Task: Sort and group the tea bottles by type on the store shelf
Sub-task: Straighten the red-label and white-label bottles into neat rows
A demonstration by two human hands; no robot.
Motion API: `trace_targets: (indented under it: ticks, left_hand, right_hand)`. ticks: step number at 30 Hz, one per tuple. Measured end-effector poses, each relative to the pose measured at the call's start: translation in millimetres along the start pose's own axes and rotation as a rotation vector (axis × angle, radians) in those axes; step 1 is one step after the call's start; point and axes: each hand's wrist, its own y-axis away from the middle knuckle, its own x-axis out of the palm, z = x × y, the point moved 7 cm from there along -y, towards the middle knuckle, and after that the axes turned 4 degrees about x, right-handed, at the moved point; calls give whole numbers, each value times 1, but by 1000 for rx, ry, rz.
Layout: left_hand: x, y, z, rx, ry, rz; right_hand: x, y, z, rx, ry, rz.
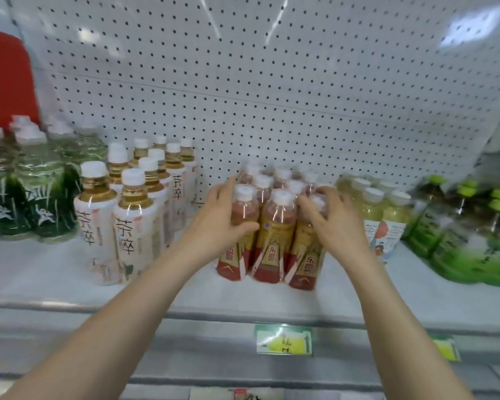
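A cluster of red-and-gold labelled tea bottles [274, 232] with white caps stands mid-shelf. My left hand [217, 223] wraps the front left bottle of that cluster at shoulder height. My right hand [332, 220] presses, fingers spread, on the cluster's front right bottle. To the left stand white-labelled amber tea bottles [127, 215], and further left dark green-labelled bottles [26, 194]. Right of the red cluster are pale yellow tea bottles [384, 217], then green-capped green tea bottles [474, 235].
The white shelf [185, 287] has a perforated back panel [272, 82]. Price tags [283, 339] hang on the front rail. A red panel [3, 82] sits at far left. A gap lies between the white-labelled bottles and the red cluster.
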Motion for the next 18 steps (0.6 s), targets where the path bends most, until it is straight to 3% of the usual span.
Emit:
trace_targets:
  ticks: [3,10,18]
  left_hand:
    - [24,-6,12,-105,116,34]
    - [48,-10,-7,-22,135,-57]
    - [45,-12,3,-73,150,-92]
  right_hand:
    - [3,8,-12,-35,-206,55]
    - [-11,-1,-37,-69,-198,72]
    - [3,-17,-31,-125,-188,-21]
